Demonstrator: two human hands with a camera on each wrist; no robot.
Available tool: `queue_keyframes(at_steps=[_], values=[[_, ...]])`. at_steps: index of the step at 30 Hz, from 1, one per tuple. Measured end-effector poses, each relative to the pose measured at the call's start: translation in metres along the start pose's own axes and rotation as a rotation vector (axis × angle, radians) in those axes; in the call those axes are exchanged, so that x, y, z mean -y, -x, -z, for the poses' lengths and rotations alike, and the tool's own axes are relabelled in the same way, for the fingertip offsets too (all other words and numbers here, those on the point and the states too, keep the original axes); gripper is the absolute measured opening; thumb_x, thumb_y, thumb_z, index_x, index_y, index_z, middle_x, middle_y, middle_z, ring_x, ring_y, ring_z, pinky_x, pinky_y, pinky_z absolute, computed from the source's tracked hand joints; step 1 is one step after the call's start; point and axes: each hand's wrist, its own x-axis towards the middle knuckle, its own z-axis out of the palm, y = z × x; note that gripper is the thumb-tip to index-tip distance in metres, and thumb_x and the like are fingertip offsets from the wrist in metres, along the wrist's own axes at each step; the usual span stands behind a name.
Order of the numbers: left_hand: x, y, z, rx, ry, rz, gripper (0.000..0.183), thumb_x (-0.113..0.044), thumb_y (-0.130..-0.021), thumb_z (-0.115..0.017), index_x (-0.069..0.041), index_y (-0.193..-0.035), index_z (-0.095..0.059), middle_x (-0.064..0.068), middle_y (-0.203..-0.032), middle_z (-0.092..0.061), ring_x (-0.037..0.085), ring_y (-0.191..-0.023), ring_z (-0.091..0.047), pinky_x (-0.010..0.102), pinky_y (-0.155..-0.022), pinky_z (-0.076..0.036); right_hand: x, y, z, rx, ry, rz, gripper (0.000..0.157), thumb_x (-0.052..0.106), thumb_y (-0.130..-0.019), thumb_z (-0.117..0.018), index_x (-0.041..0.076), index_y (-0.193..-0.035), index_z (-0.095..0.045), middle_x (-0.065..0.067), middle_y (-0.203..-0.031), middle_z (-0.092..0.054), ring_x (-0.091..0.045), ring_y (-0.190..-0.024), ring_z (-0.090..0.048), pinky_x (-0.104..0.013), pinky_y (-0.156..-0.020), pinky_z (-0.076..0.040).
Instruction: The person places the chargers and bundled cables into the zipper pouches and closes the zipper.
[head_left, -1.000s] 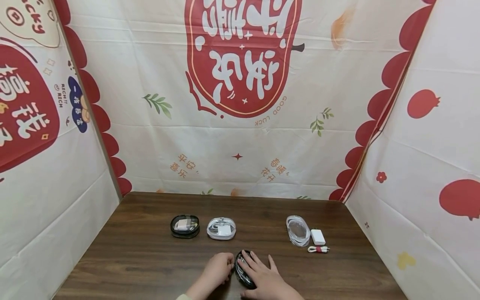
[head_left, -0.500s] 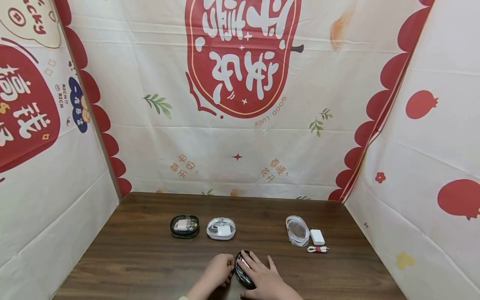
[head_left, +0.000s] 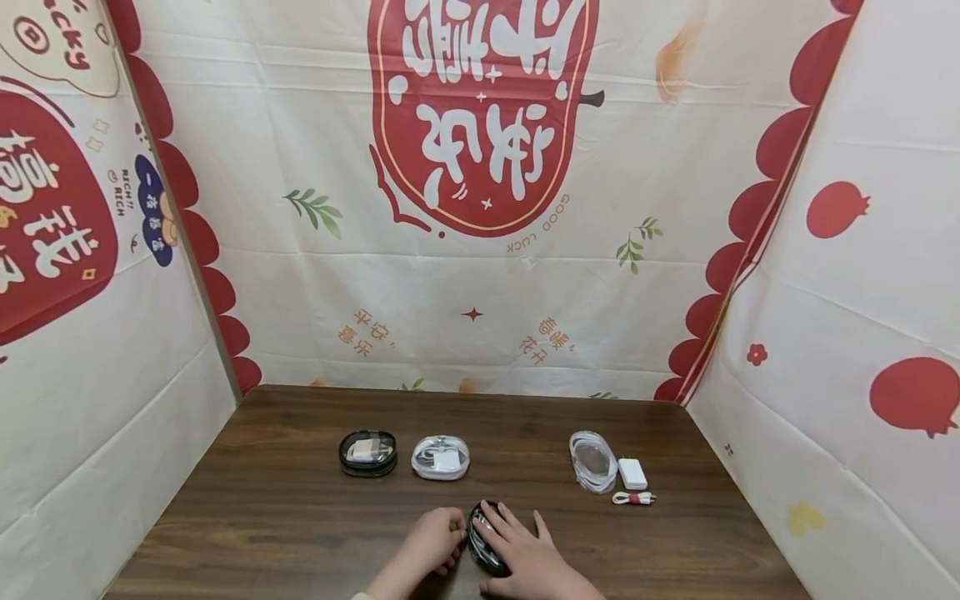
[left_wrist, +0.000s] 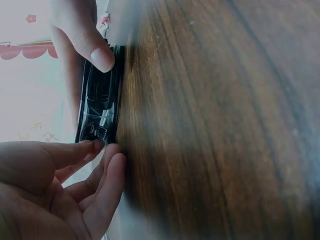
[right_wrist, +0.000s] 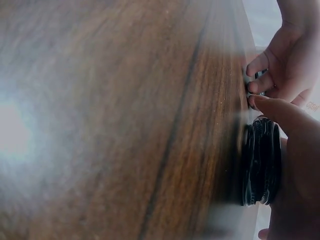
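A black oval case (head_left: 489,543) with a clear top lies on the table between both hands; something pale and several lines show through it. My right hand (head_left: 527,557) rests on it from above, fingers stretched out across the top. In the left wrist view the right thumb (left_wrist: 101,59) presses against the case's side. My left hand (head_left: 432,543) pinches the case's left edge with thumb and fingertips, as the left wrist view shows (left_wrist: 102,146). What exactly lies between those fingertips is hidden. The right palm covers part of the case.
Behind the hands lie another black oval case (head_left: 368,454) and a white oval case (head_left: 440,458). To the right are a coiled clear-white case (head_left: 593,462), a white charger plug (head_left: 632,474) and a bundled white cable (head_left: 633,498). Printed cloth walls enclose the brown table (head_left: 285,517).
Both hands stay at the black oval case almost without moving. The whole head view has drifted slightly, so everything appears a little further left.
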Motion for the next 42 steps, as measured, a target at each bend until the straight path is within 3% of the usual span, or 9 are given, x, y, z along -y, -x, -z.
queue_keyframes(at_steps=[5,10,13,16,22,27,36,42], values=[[0.0,0.003,0.004,0.006,0.039,0.029,0.011,-0.005,-0.086,-0.054,-0.007,-0.076,-0.057,0.007,-0.055,-0.054,0.019,-0.043,-0.052,0.03,-0.035,-0.043,-0.004,0.0,0.004,0.021,-0.159,0.0,0.07,0.055,-0.081,-0.052,0.026,-0.14,-0.029,0.001,-0.147,-0.02,-0.028,-0.132,-0.019,-0.07,-0.088,-0.016],[-0.002,0.008,0.005,-0.048,0.06,0.007,0.005,-0.009,-0.087,-0.054,-0.007,-0.083,-0.056,0.007,-0.058,-0.054,0.02,-0.045,-0.052,0.03,-0.034,-0.042,-0.004,0.002,0.01,-0.101,-0.168,0.0,0.063,0.049,-0.084,-0.054,0.02,-0.137,-0.037,-0.006,-0.143,-0.029,-0.027,-0.125,-0.032,-0.058,-0.088,-0.032],[-0.004,0.012,0.004,-0.079,0.062,-0.001,0.005,-0.01,-0.087,-0.054,-0.007,-0.083,-0.055,0.007,-0.059,-0.053,0.02,-0.045,-0.052,0.03,-0.034,-0.043,-0.006,0.002,0.014,-0.18,-0.161,-0.043,0.061,0.047,-0.083,-0.057,0.017,-0.134,-0.042,-0.007,-0.138,-0.035,-0.026,-0.12,-0.039,-0.053,-0.087,-0.037],[-0.006,0.016,0.002,-0.068,0.061,0.02,0.01,-0.012,-0.087,-0.053,-0.007,-0.079,-0.055,0.007,-0.059,-0.053,0.019,-0.046,-0.051,0.031,-0.035,-0.043,-0.009,0.0,0.018,-0.225,-0.196,-0.09,0.059,0.043,-0.083,-0.059,0.011,-0.131,-0.045,-0.006,-0.128,-0.044,-0.024,-0.112,-0.046,-0.047,-0.087,-0.041],[-0.013,0.022,-0.005,0.011,0.082,0.046,0.019,-0.017,-0.087,-0.054,-0.005,-0.072,-0.056,0.007,-0.06,-0.055,0.021,-0.048,-0.054,0.033,-0.036,-0.045,-0.018,-0.007,0.021,-0.201,-0.327,-0.188,0.055,0.04,-0.086,-0.056,0.004,-0.126,-0.049,0.001,-0.099,-0.051,-0.014,-0.088,-0.052,-0.035,-0.075,-0.045],[-0.018,0.025,-0.007,0.053,0.109,0.082,0.018,-0.018,-0.086,-0.055,-0.005,-0.074,-0.057,0.006,-0.061,-0.058,0.02,-0.05,-0.055,0.033,-0.037,-0.045,-0.02,-0.012,0.019,-0.173,-0.367,-0.226,0.052,0.042,-0.085,-0.056,0.005,-0.121,-0.054,0.004,-0.093,-0.051,-0.012,-0.083,-0.052,-0.033,-0.071,-0.044],[-0.016,0.028,-0.014,0.022,0.111,0.043,0.015,-0.017,-0.084,-0.057,-0.009,-0.073,-0.052,0.005,-0.057,-0.056,0.017,-0.046,-0.052,0.027,-0.035,-0.041,-0.016,-0.01,0.019,-0.208,-0.371,-0.258,0.045,0.04,-0.085,-0.056,0.01,-0.119,-0.057,0.004,-0.098,-0.055,-0.014,-0.089,-0.054,-0.036,-0.073,-0.045],[-0.015,0.028,-0.015,0.007,0.087,0.013,0.015,-0.018,-0.083,-0.058,-0.011,-0.072,-0.051,0.003,-0.051,-0.052,0.012,-0.039,-0.045,0.025,-0.033,-0.038,-0.015,-0.007,0.021,-0.223,-0.397,-0.295,0.043,0.037,-0.085,-0.058,0.01,-0.118,-0.057,0.005,-0.092,-0.053,-0.009,-0.079,-0.05,-0.031,-0.066,-0.044]])
